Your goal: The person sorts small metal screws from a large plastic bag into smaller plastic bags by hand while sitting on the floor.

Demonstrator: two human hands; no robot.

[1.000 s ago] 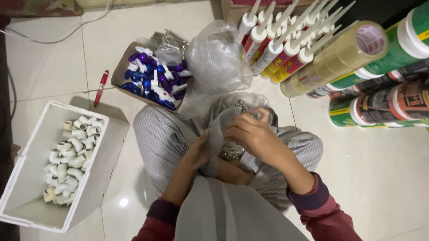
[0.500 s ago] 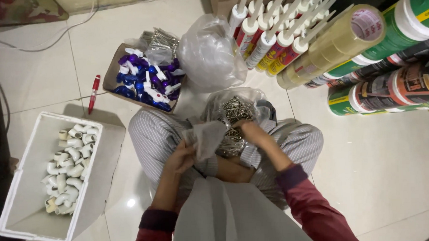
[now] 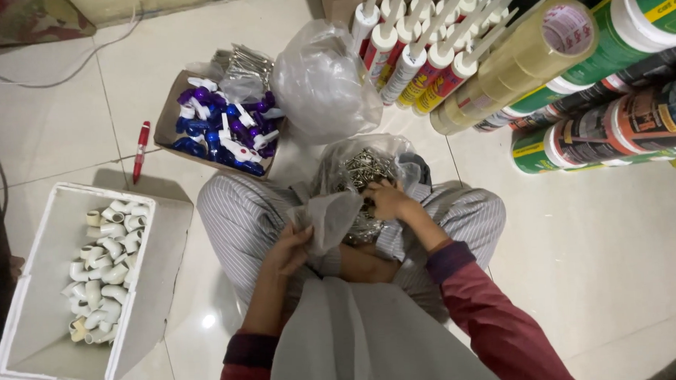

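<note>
Shiny metal screws (image 3: 366, 166) in thin clear plastic bag (image 3: 397, 154), glossy tiled floor (image 3: 602, 241), matt white plastic pipe elbows (image 3: 104, 258), striped cloth trousers (image 3: 241, 216)

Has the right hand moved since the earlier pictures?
Yes. The right hand has gone from above the lap forward into the clear plastic bag of metal parts, toward the caulk tubes.
</note>
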